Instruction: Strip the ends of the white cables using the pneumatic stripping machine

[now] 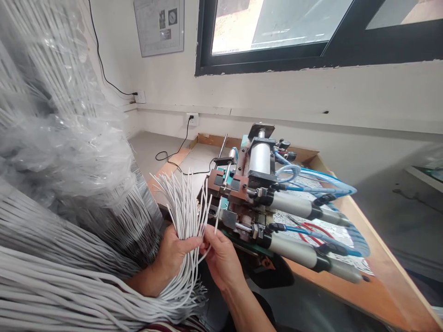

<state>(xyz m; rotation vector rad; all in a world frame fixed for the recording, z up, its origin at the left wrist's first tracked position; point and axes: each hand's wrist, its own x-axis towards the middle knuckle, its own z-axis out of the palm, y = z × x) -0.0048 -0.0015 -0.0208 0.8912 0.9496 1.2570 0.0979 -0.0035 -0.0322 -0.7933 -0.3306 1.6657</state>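
A thick bundle of white cables point(185, 207) fans upward from my left hand point(175, 253), whose fingers and thumb are wrapped around it. Beside it, my right hand point(218, 251) pinches a single white cable point(217, 219) that stands slightly apart from the bundle. The tip of that cable points up at the jaws point(226, 216) of a pneumatic machine point(259, 159), just to the right of the bundle. Below my hands, the bundle's cables curve down across my left forearm side. My right fingertips are partly hidden by the cables.
Large heaps of white cables point(51, 286), some wrapped in clear plastic point(69, 157), fill the left. Blue air hoses point(311, 177) and two cylinders point(294, 205) reach right from the machine. A wooden-edged tray point(384, 258) holds white scraps point(346, 235). A black cord point(180, 152) runs to a wall socket.
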